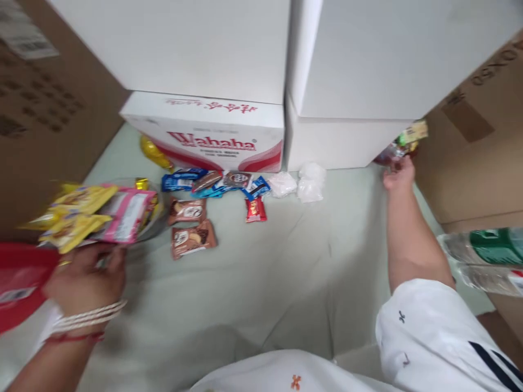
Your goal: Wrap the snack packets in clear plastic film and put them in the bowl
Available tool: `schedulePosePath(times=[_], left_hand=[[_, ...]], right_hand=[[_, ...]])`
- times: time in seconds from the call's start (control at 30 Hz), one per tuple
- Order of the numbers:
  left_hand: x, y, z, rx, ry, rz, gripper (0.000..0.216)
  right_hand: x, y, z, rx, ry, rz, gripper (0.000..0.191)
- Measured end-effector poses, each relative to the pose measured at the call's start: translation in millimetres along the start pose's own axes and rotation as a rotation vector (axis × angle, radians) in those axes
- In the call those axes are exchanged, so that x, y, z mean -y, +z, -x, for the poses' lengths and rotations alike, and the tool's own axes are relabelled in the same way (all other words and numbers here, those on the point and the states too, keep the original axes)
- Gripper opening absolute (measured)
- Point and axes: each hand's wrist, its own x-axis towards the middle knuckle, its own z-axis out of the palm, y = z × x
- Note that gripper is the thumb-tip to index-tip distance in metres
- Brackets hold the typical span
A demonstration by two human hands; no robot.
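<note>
My left hand (87, 280), with bangles at the wrist, is closed round a bundle of yellow and pink snack packets (96, 215) at the left. My right hand (399, 173) reaches far to the right, fingers closed on a clear bag of sweets (398, 146) beside the white box. Between the hands, small packets lie on the pale cloth: two brown biscuit packs (190, 224), a red wrapper (255, 209), several blue wrappers (204, 182) and two clear white pouches (300, 185).
White cartons (204, 128) stand stacked at the back, one printed "Wahaha". Brown cardboard boxes (474, 147) wall both sides. A red bag (18, 283) sits at the left edge, bottles (486, 256) at the right. A yellow packet (154, 153) lies by the carton.
</note>
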Motion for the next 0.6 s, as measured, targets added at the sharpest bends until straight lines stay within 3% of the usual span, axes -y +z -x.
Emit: schedulePosePath(times=[0.1,0.2,0.4,0.53,0.6], left_hand=[[-10,-9,7,-0.033,0.096,-0.154,0.030],[-11,-18,19,-0.062,0.113,-0.176,0.029],[-28,-54,55,-0.033,0.194,-0.151,0.022],[-69,-63,68,0.084,0.224,0.117,0.015],[-92,-49,63,0.156,0.096,0.359,0.017]], right_hand=[[-3,-8,15,0.060,-0.051,0.006,0.043],[-5,-28,53,0.087,-0.118,0.022,0.036],[5,-82,195,0.108,-0.213,0.025,0.013],[2,-116,278,0.156,-0.179,0.169,0.011],[-5,-129,302,0.167,-0.111,0.201,0.011]])
